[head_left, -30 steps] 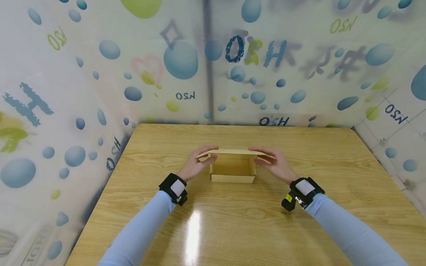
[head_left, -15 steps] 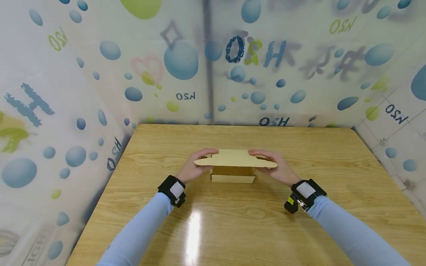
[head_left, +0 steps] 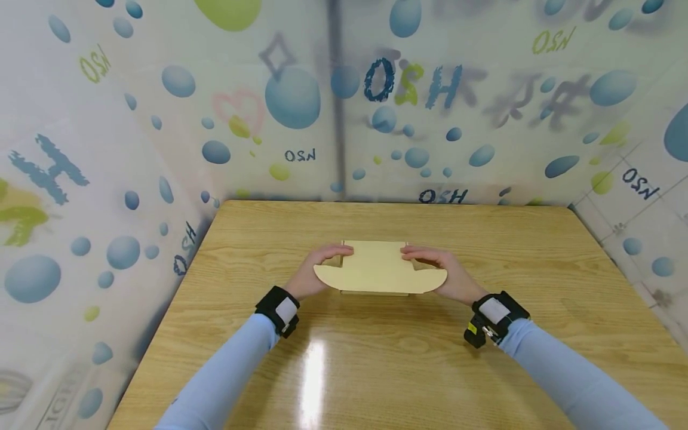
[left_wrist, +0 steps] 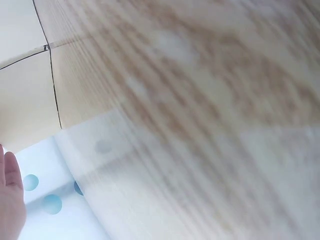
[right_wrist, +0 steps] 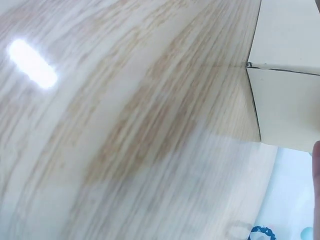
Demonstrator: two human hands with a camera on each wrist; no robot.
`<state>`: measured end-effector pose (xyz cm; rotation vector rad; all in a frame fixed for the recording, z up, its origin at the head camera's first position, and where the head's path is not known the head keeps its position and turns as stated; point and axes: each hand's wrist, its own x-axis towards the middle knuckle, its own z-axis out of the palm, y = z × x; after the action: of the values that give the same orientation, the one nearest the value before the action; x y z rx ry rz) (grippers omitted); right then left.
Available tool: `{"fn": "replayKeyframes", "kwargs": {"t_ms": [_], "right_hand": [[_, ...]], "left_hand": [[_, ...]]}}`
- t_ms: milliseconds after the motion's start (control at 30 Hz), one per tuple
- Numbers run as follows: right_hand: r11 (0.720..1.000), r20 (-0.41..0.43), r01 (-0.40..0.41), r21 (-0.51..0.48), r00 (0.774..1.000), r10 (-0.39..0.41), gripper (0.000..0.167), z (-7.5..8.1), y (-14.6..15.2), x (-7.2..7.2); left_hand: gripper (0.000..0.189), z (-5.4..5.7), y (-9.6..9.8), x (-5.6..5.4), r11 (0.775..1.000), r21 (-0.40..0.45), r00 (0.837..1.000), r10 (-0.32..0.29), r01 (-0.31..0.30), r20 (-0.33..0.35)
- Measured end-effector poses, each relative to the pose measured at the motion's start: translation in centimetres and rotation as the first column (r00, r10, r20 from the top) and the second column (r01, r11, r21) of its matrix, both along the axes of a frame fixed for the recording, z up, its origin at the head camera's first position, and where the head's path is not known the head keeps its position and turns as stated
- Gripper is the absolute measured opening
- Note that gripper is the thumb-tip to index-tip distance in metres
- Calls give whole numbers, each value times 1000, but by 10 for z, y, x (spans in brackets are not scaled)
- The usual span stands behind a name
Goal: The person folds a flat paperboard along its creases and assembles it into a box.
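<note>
A small pale cardboard box (head_left: pixel 374 293) sits on the table, its lid (head_left: pixel 378 269) folded forward over the opening. The lid's front flap spreads into rounded wings at both sides and nearly reaches the low front wall. My left hand (head_left: pixel 314 273) holds the box at its left side, fingertips on the lid's back left edge. At the right side my right hand (head_left: pixel 452 278) does the same, fingertips on the lid's back right edge. Both thumbs are hidden under the wings. Each wrist view shows a box side wall, the left (left_wrist: pixel 25 95) and the right (right_wrist: pixel 285 105), with fingers beside it.
The wooden table (head_left: pixel 376 370) carries the box near its middle, with a bright light reflection in front. Patterned walls (head_left: pixel 301 167) stand behind the table and at both sides. A wrist camera on a black strap sits on each wrist.
The lid has swung forward and down from about level, and now covers the opening that showed earlier. Both hands have followed it slightly downward; the box has stayed in place.
</note>
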<state>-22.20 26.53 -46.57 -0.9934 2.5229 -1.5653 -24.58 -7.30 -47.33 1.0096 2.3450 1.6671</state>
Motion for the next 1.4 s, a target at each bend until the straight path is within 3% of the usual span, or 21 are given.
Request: {"fn": "replayKeyframes", "kwargs": {"t_ms": [200,433,600,800,1133,1267,1400], "right_hand": [[997,-34,14,72,999,-12,54,2,1,-1],[979,-60,22,203,998,-10,59,6,4,1],[964,-94,19,265,996,7,64,6,5,1],[945,-154,19,327,987,33,70,3,6,1],[904,-256,50,424,964,67,73,3,6,4],[887,-278,58,458,957,81,73,6,7,6],[874,-301,65,482,949,96,77,7,11,9]], "left_hand": [[51,1,0,-2,1000,-29,998,-5,3,-68],[64,-2,-5,-7,991,-131,987,-44,24,-153],[79,-1,-8,-7,983,-178,982,-70,38,-175],[78,-3,-9,-6,969,-246,979,-69,20,-193],[67,-4,-12,-5,935,-353,981,-107,44,-163],[73,-1,-16,-8,919,-388,983,-126,66,-131],[83,2,-26,-10,935,-346,993,-109,84,-54]]}}
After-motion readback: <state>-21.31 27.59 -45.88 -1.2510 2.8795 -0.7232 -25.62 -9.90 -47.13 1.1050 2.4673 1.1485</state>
